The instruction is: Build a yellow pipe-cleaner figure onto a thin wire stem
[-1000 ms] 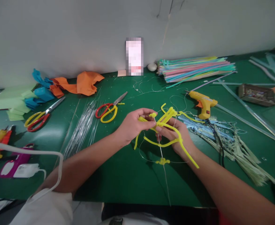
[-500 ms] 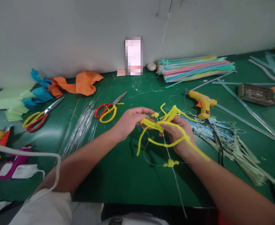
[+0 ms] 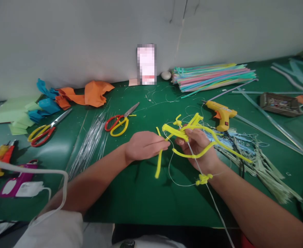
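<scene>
My right hand [image 3: 196,148] is closed around a bundle of bent yellow pipe cleaners [image 3: 176,131], thumb on top. A thin pale wire stem [image 3: 213,203] runs from the bundle down toward the table's front edge. Small yellow knotted pieces [image 3: 204,179] sit on fine wire below, against my right wrist. My left hand [image 3: 148,145] is closed just left of the bundle, fingertips pinching a loose yellow pipe cleaner strand [image 3: 158,165] that hangs below them. Its thumb is mostly hidden.
Red-and-yellow scissors [image 3: 117,123] and clear wires [image 3: 89,144] lie left of my hands. A yellow glue gun [image 3: 221,113] and pale fringed bundles [image 3: 265,168] lie right. Coloured pipe cleaners [image 3: 216,77] lie at the back, beside a blurred phone [image 3: 146,63] against the wall.
My left hand has slid off the bundle, moving left and down to a loose strand. The right hand keeps its hold; the bundle has turned and its stem's lower end has swung right.
</scene>
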Motion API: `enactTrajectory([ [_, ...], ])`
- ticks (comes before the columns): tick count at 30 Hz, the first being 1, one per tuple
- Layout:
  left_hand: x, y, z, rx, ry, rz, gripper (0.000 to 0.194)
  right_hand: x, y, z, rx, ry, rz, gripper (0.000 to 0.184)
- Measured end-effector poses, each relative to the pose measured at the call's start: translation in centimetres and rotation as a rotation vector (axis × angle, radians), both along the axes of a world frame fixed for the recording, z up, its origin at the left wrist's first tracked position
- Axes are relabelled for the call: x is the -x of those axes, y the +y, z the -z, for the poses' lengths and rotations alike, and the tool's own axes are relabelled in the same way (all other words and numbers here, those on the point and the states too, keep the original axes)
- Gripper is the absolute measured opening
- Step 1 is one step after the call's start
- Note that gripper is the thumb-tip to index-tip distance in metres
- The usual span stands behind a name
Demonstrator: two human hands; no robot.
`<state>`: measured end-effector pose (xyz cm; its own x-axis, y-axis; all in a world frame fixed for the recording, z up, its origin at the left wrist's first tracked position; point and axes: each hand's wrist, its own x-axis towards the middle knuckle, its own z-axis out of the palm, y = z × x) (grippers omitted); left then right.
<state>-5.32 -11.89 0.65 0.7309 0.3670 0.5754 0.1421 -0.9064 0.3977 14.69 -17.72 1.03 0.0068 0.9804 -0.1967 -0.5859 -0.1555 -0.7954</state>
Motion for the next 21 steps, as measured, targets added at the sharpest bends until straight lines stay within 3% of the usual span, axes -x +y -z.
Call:
enactTrajectory([
  [6,-0.6,-1.9,-0.4,0.139,-0.246,-0.077,0.019,0.0,0.0,-0.3,0.003,0.026,-0.028,0.022],
  [11,-1.1,-2.1,0.0,0.233,-0.370,-0.136,0.023,0.1,-0.2,-0.4,-0.019,0.035,-0.068,0.019],
  [21,-1.7,-2.0,0.0,0.425,-0.339,-0.150,0.034,0.0,-0.2,0.0,-0.096,0.081,-0.137,0.008],
])
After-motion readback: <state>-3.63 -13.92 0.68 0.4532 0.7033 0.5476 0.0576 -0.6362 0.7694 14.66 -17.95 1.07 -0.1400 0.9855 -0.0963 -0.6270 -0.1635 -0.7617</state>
